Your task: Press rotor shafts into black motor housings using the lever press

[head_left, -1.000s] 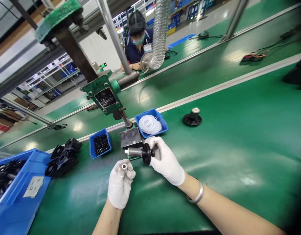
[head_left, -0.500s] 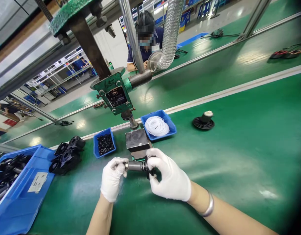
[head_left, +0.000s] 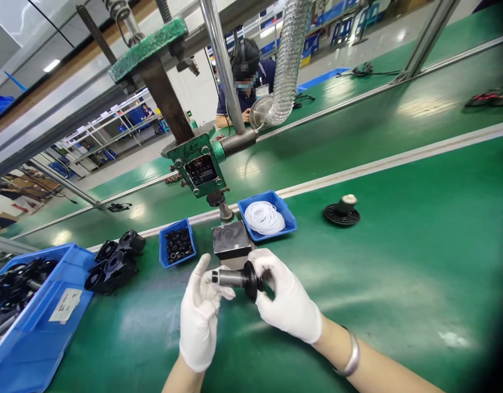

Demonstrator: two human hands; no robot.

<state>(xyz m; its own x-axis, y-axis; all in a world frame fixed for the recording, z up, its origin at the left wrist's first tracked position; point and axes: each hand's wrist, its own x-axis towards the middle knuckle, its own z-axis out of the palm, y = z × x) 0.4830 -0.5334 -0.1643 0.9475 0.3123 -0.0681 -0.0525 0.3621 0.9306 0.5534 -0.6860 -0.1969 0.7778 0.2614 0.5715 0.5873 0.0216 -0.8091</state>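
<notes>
Gripping a black rotor (head_left: 240,279), the right hand (head_left: 288,300) and left hand (head_left: 202,314) hover over the green belt (head_left: 398,262).

Single head cam, worn by the person, looking forward and down, tilted, close over the green table (head_left: 398,262). Hands sit bottom-centre, near the lens; press stand (head_left: 197,169) mid-frame, co-worker (head_left: 245,82) far behind. No second view.

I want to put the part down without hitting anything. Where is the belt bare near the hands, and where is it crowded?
Bare belt lies right of the right hand, below the black disc part. Another free strip lies in front of the left hand, right of the large blue bin. It is crowded beyond the hands: two small trays, the press block and black housings.
</notes>
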